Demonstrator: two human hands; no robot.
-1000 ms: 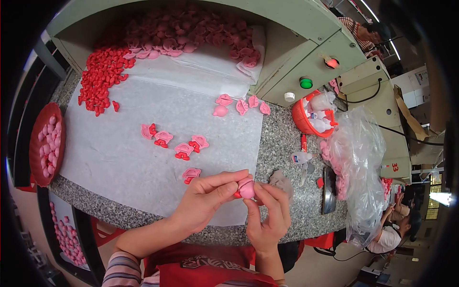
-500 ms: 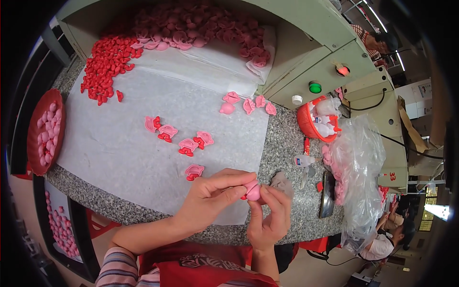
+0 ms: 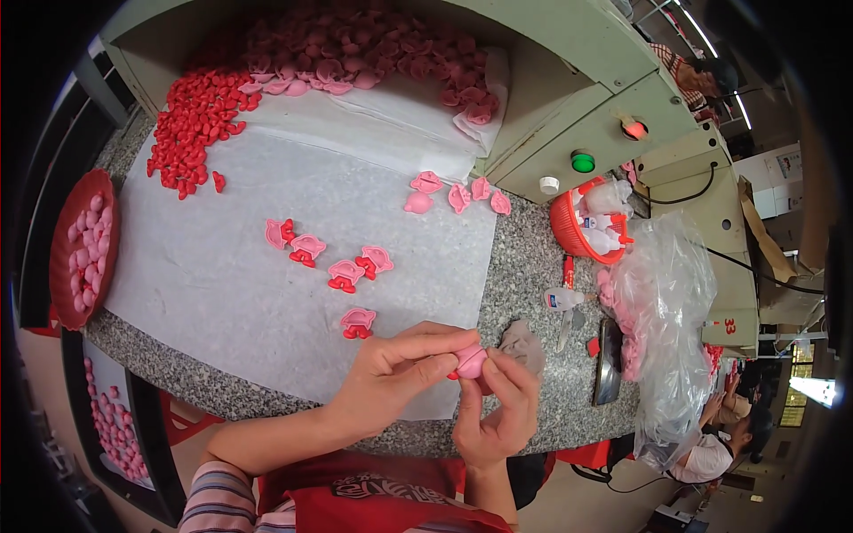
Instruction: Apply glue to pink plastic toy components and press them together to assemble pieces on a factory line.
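Between my two hands is a small pink rounded plastic piece (image 3: 471,361), with a bit of red showing at its lower left. A dark seam line runs across it. My left hand (image 3: 395,366) pinches its left side with thumb and fingertips. From the right, my right hand (image 3: 499,401) closes thumb and fingers on the same piece. Just beyond my left hand lies a pink hollow half-shell with a red part (image 3: 358,322) at its edge. Several like it, such as another pink half-shell (image 3: 345,274), are spread farther up the white sheet (image 3: 204,293).
Red parts (image 3: 191,124) and pink shells (image 3: 355,53) are heaped at the back. A red basket (image 3: 569,226) holds white bottles. At right lie a glue bottle (image 3: 562,299), a grey cloth (image 3: 522,346), a phone (image 3: 608,362) and a plastic bag (image 3: 671,311). A red bowl (image 3: 60,266) stands left.
The seam on the pink piece looks narrower than before, and the piece has turned slightly in my fingers. Both hands stay in nearly the same place.
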